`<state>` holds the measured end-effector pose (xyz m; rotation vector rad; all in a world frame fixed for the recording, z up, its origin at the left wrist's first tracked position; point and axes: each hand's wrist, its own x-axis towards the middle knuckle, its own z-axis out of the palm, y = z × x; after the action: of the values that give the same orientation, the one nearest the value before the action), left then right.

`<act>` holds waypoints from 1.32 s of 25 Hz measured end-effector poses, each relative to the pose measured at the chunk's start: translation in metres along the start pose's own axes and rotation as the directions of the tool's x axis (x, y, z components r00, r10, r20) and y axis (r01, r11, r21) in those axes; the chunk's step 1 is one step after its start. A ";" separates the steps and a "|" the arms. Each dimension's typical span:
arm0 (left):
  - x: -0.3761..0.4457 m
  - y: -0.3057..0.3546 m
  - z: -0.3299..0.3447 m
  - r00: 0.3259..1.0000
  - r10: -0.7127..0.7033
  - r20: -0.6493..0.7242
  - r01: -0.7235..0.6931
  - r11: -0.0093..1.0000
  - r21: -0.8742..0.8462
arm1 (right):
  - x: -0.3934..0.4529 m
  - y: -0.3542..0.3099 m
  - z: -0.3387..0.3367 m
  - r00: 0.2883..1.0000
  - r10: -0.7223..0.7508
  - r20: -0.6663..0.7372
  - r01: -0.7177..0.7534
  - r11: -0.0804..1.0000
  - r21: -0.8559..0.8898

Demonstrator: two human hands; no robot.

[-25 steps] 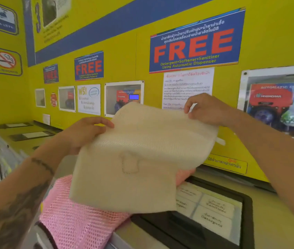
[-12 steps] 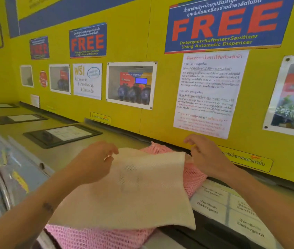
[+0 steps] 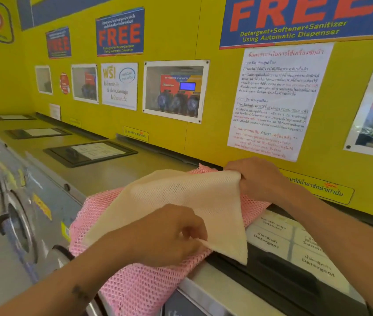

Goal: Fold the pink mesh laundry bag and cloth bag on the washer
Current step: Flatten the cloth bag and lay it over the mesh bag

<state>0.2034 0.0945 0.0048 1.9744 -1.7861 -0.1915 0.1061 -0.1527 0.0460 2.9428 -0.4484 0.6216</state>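
A cream cloth bag lies spread over the pink mesh laundry bag on the washer top. My left hand pinches the cream bag's near edge, close to its lower right corner. My right hand grips its far right corner by the yellow wall. The pink mesh sticks out under the cream bag on the left, at the back and at the front, where it hangs over the washer's front edge.
A black-framed detergent lid with labels sits right of the bags. More such lids lie along the washer row to the left. The yellow wall with posters rises right behind. Washer doors face left below.
The cream bag came down from the air onto the pink mesh bag. My left hand has shifted from its far left corner to its near edge; my right hand stays on the far right corner.
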 end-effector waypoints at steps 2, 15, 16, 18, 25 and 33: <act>-0.006 -0.006 -0.006 0.997 0.028 -0.077 -0.029 1.000 -0.011 | 0.000 -0.001 -0.009 1.000 0.026 0.014 -0.024 0.995 -0.096; -0.101 -0.074 -0.030 0.945 -0.304 -0.125 0.301 0.953 -0.040 | -0.045 -0.040 0.003 0.866 0.054 0.497 -0.026 0.998 -0.063; -0.106 -0.074 -0.023 0.942 -0.294 -0.161 0.284 0.955 -0.080 | -0.044 -0.048 -0.003 0.845 0.092 0.527 -0.021 0.990 -0.140; -0.119 -0.074 -0.005 0.909 -0.275 -0.313 0.240 0.960 -0.147 | -0.046 -0.073 -0.017 0.860 0.085 0.503 0.015 0.981 -0.192; -0.147 -0.118 0.097 0.872 -0.201 -0.446 0.381 0.851 0.362 | -0.097 -0.213 0.004 0.793 -0.361 0.490 0.370 0.925 0.082; -0.098 -0.133 0.127 0.683 -0.197 -0.703 0.505 0.823 0.260 | -0.091 -0.221 0.058 0.875 -0.313 0.368 0.449 0.808 -0.381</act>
<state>0.2579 0.1645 -0.1835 2.2884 -1.0078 0.7734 0.1162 0.0721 -0.0526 2.5459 0.0072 0.0181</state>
